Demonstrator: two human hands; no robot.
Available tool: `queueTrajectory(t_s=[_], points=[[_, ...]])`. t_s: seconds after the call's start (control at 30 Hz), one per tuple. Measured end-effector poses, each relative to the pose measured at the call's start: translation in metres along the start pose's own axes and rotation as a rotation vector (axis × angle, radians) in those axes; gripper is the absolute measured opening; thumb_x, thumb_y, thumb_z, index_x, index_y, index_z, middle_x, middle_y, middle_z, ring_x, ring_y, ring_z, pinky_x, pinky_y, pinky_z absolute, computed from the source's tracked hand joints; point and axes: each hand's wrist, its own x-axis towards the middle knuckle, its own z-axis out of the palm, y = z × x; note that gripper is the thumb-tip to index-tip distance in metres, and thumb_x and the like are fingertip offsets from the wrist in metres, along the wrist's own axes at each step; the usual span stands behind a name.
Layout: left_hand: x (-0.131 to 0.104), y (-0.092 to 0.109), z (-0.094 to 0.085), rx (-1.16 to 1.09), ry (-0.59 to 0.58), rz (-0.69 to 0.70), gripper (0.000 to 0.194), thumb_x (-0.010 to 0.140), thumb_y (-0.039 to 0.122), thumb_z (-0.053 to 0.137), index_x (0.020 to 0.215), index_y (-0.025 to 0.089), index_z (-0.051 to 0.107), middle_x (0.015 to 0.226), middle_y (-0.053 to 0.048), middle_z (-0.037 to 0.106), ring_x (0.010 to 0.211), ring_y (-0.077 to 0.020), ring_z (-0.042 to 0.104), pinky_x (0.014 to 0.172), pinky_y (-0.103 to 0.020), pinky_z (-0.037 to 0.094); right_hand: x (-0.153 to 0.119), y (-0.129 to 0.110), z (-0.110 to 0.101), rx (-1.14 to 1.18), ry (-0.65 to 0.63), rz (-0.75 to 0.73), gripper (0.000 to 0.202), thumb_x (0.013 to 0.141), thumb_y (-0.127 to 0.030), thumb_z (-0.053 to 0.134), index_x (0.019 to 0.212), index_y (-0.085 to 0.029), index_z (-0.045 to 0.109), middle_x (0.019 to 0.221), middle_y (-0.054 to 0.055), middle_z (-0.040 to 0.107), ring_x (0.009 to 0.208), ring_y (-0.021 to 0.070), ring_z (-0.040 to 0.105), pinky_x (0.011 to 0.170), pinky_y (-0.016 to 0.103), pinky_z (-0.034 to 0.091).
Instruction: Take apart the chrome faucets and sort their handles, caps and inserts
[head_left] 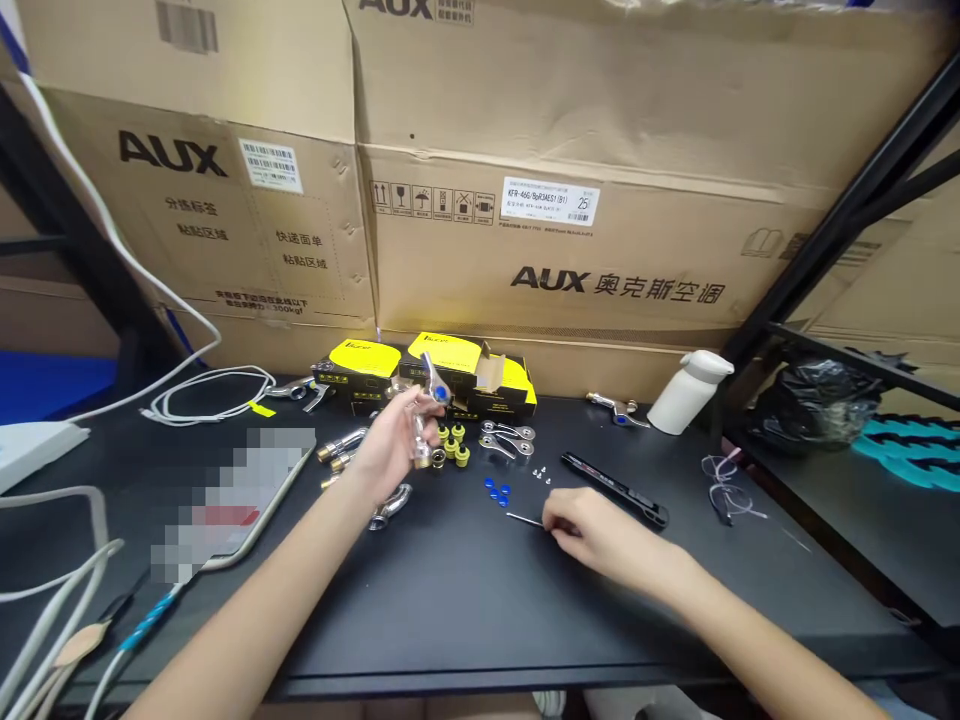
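My left hand (394,440) is closed around a chrome faucet (435,385), held upright above the table with a blue dot on its lever side. Low over the tabletop, my right hand (581,520) pinches a thin screwdriver (525,519) whose shaft points left; its handle is hidden by the fingers. Just beyond that tip lie several blue caps (498,490) and several small screws (541,475). Yellow-and-black valve cartridges (454,445) stand right of my left hand, beside loose chrome lever handles (508,438). Chrome faucet bodies (341,442) lie partly behind my left hand.
Yellow-and-black boxes (360,358) stand at the back against large cardboard cartons (450,270). A black utility knife (615,490) lies right, near glasses (731,490) and a white bottle (688,392). Another faucet (619,410) rests behind. A tablet-like device (255,500) and cables occupy the left.
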Motion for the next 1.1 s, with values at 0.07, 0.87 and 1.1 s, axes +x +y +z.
queueTrajectory(t_s=[0.07, 0.87, 1.1], points=[[-0.004, -0.009, 0.006, 0.078, -0.101, -0.088, 0.021, 0.081, 0.037, 0.057, 0.077, 0.016, 0.055, 0.071, 0.001, 0.057, 0.049, -0.0071, 0.043, 0.05, -0.023, 0.039, -0.001, 0.014, -0.018, 0.078, -0.013, 0.05, 0.012, 0.078, -0.01, 0.052, 0.076, -0.018, 0.06, 0.075, 0.001, 0.063, 0.067, 0.0141, 0.057, 0.063, 0.024, 0.044], [-0.02, -0.046, 0.019, 0.235, -0.282, -0.282, 0.022, 0.079, 0.032, 0.066, 0.094, 0.017, 0.058, 0.083, -0.003, 0.058, 0.064, -0.0098, 0.05, 0.059, -0.024, 0.04, -0.001, -0.005, 0.002, 0.588, 0.354, -0.044, 0.048, 0.088, -0.028, 0.056, 0.133, -0.029, 0.04, 0.083, 0.001, 0.061, 0.051, 0.01, 0.055, 0.052, 0.024, 0.052], [-0.03, -0.046, 0.026, 0.198, -0.351, -0.267, 0.029, 0.079, 0.03, 0.066, 0.104, 0.02, 0.053, 0.1, -0.006, 0.059, 0.069, -0.0103, 0.049, 0.061, -0.025, 0.039, -0.016, -0.013, 0.012, 0.604, 0.364, -0.049, 0.047, 0.09, -0.022, 0.053, 0.135, -0.029, 0.042, 0.078, 0.001, 0.064, 0.046, 0.0091, 0.053, 0.048, 0.023, 0.05]])
